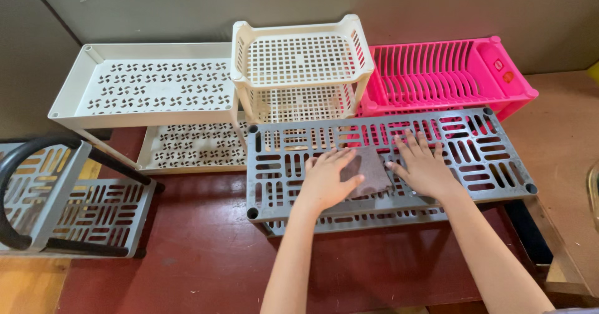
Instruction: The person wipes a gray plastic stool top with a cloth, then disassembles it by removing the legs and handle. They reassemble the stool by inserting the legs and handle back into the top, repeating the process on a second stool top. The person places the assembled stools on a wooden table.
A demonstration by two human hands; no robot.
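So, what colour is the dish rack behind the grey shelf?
Bright pink; the dish rack shows clearly in the head view, behind the grey shelf.

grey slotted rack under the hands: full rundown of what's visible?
The grey rack looks like moulded plastic: a flat rectangular shelf with rows of slots and dark round sockets at its corners. It lies level on the red-brown table, before the pink rack. Both hands, left hand and right hand, press a greyish cloth on it.
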